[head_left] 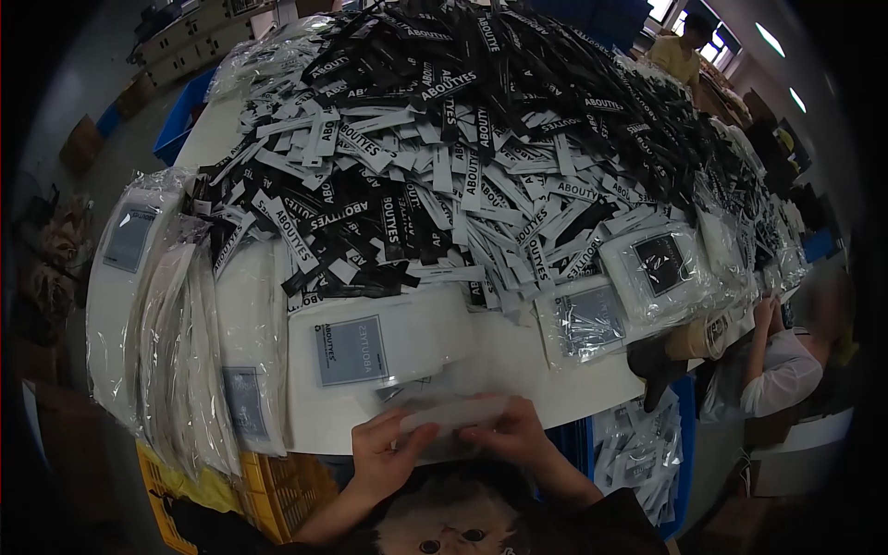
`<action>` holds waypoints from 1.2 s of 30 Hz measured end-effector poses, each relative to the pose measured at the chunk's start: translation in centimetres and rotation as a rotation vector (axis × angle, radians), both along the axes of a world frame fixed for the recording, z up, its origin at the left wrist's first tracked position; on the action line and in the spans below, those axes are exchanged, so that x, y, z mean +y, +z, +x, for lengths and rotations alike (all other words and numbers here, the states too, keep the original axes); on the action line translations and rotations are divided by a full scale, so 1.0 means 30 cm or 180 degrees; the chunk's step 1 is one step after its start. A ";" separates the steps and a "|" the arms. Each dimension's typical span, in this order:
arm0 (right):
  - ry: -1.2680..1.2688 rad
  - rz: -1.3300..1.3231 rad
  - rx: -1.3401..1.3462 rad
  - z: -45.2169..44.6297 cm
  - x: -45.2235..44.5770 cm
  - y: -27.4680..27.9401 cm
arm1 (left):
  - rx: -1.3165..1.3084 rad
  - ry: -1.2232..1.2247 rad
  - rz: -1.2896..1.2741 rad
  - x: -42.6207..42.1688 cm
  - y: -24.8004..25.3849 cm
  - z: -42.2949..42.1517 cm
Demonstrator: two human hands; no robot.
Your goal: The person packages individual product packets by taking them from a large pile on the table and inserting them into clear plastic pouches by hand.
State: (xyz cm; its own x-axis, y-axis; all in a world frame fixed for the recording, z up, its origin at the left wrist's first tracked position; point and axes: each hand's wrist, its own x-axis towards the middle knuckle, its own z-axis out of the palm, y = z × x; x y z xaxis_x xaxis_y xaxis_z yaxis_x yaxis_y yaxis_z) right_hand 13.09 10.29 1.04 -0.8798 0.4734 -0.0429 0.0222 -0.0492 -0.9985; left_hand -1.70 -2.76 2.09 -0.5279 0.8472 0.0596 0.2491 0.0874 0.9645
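Observation:
Near the table's front edge, my left hand (391, 448) and my right hand (514, 431) hold a translucent white bag (453, 413) between them, thumbs on top and fingers closed round it. The bag's far part is smeared by motion. Just beyond my hands lies a flat stack of frosted bags (398, 335) with a grey printed label. Behind it rises a large heap of black and white strips (472, 176) printed "ABOUTYES".
Wrapped bag bundles lie at left (139, 240) and right (657, 264). A cup (700, 339) stands at the table's right edge. A yellow crate (287, 490) and a blue bin (686, 444) sit below. One person (786, 365) is at right, another (677, 57) farther back.

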 end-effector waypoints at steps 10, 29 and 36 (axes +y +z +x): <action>0.0779 0.1808 -0.2664 0.376 0.204 0.261 | 0.1290 0.0226 0.0137 0.052 -0.124 -0.073; -0.1115 0.4186 -0.0585 -0.553 0.513 -0.127 | 0.1893 0.0454 0.0154 0.058 -0.242 -0.116; -0.1477 0.3748 -0.0480 -0.575 0.537 -0.103 | 0.1657 0.0749 0.0139 0.060 -0.252 -0.106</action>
